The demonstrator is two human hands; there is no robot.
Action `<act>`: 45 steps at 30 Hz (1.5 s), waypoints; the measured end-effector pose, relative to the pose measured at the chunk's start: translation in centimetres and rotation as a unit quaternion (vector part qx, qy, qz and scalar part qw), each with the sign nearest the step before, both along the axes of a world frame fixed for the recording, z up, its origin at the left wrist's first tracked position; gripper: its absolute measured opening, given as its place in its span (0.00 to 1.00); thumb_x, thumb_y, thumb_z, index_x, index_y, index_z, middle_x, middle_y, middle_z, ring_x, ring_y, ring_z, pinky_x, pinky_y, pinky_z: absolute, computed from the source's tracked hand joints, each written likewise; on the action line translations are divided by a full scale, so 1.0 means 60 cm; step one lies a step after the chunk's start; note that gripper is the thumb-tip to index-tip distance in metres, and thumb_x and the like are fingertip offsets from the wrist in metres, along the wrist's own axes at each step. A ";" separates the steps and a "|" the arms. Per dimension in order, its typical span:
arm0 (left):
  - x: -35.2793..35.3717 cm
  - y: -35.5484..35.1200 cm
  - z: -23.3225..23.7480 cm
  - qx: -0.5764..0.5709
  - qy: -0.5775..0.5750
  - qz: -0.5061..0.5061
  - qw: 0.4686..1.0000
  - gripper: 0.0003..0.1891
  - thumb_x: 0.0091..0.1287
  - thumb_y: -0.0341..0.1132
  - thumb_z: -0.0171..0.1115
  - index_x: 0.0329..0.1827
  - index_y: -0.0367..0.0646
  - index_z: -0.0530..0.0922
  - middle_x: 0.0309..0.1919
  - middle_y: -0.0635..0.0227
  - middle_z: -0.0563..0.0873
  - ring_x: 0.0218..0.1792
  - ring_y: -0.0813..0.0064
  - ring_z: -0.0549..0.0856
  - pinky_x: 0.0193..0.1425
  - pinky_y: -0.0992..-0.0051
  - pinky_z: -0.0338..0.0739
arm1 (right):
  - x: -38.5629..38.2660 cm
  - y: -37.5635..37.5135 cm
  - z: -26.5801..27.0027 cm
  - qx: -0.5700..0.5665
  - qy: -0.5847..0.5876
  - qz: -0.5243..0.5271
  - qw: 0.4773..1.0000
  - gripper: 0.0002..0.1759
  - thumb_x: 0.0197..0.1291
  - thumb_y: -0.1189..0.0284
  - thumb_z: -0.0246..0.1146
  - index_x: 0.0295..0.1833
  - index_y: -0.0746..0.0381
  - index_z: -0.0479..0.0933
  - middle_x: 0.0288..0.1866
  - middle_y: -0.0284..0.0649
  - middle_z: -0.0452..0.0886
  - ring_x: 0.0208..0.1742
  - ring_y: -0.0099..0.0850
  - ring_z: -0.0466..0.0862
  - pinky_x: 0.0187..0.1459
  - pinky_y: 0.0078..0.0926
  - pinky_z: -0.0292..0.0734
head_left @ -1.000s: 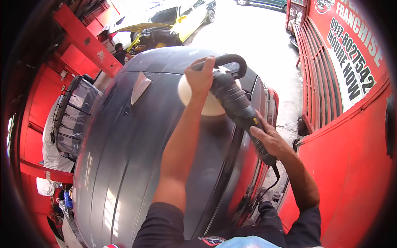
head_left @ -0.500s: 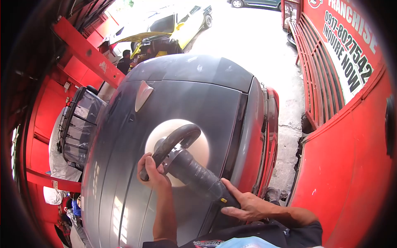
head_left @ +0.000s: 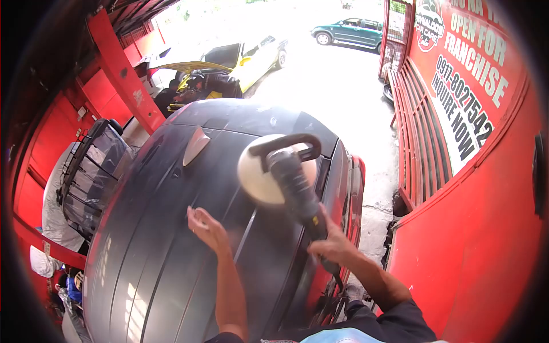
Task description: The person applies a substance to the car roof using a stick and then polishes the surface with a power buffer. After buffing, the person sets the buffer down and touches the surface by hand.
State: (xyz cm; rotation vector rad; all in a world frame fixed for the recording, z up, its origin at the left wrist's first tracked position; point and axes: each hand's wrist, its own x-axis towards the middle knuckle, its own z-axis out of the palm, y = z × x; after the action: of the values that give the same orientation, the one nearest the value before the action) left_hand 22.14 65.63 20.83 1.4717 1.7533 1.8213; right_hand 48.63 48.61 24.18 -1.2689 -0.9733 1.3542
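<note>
My right hand [head_left: 335, 244] is wrapped around the rear body of a black car polisher [head_left: 294, 180]. The polisher's round cream pad [head_left: 257, 180] sits over the dark grey car roof [head_left: 171, 200], toward its right side, with the loop handle at the far end. My left hand [head_left: 207, 227] is off the handle, held above the roof with fingers loosely stretched and nothing in it. Left of the pad a fin-shaped antenna [head_left: 196, 147] stands on the roof.
A red wall with signs [head_left: 463, 228] and a slatted red bench [head_left: 423, 137] run along the right. A red post [head_left: 123, 74] rises at the left, near a roof rack [head_left: 94, 171]. Beyond are a yellow car [head_left: 251, 66] with its hood raised and a green SUV [head_left: 350, 32].
My left hand has let go of the loop handle and moved slightly left. The polisher, in my right hand, has swung toward the car's right edge, and the view has tilted up.
</note>
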 end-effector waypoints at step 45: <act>0.022 -0.007 -0.025 -0.126 0.102 0.077 0.984 0.16 0.68 0.34 0.60 0.59 0.42 0.77 0.62 0.52 0.75 0.67 0.53 0.71 0.78 0.51 0.51 | 0.060 0.632 0.044 -0.082 -0.060 0.015 0.995 0.06 0.53 0.76 0.64 0.33 0.66 0.73 0.22 0.41 0.75 0.18 0.32 0.76 0.21 0.30 0.75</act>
State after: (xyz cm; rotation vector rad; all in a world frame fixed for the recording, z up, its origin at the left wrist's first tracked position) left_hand 23.47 65.19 19.35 1.4985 2.1600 1.4860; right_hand 52.25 86.52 26.81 -1.4788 -0.9831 1.4167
